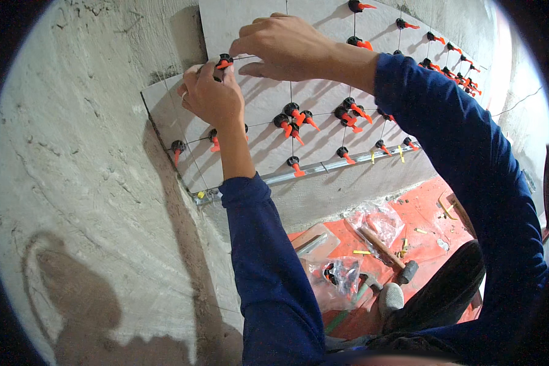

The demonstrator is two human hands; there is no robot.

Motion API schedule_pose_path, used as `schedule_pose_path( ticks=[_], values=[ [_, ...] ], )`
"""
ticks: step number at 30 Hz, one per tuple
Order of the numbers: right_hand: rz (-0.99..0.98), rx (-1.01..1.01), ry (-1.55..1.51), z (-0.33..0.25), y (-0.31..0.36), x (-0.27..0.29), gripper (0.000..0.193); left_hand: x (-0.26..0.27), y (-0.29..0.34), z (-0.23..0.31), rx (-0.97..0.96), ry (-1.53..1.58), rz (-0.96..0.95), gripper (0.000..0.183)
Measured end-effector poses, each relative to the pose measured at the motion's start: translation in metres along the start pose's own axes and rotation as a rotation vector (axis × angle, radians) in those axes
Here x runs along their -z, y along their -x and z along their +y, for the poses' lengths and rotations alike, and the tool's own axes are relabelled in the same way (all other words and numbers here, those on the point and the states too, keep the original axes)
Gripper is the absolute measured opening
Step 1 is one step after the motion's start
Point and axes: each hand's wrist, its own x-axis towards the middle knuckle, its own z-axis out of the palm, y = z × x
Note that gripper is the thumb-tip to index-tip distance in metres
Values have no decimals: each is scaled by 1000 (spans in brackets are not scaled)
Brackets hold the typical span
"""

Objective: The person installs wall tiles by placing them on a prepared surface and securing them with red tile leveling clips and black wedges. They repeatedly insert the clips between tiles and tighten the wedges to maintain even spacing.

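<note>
Pale tiles point(256, 100) cover part of the wall in front of me, and black tile levelers with orange-red handles sit along their joints. My left hand point(213, 97) is closed round one tile leveler point(224, 62) at a joint near the tiles' left end. A ring shows on one of its fingers. Just right of that leveler hovers my right hand point(283, 49), fingers bent and thumb apart, with nothing visible between them. Lower down, a cluster of levelers point(294, 122) stands where joints cross. Another leveler point(177, 148) is below my left hand, near the tiles' left edge.
A bare grey plaster wall point(91, 158) rises at the left. A metal strip point(317, 169) runs under the lower tiles. On the red floor covering point(418, 210) lie a mallet point(384, 249), a hammer point(367, 284) and plastic bags point(378, 221), near my shoe point(391, 299).
</note>
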Motion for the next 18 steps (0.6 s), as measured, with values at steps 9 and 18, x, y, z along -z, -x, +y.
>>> schedule_pose_path(
  ticks=[9, 18],
  values=[
    [-99, -74, 113, -4, -27, -31, 25, 4, 1, 9, 9, -45, 23, 24],
    [-291, -493, -221, -17, -32, -33, 25, 3, 0, 8, -17, -84, 73, 19]
  ],
)
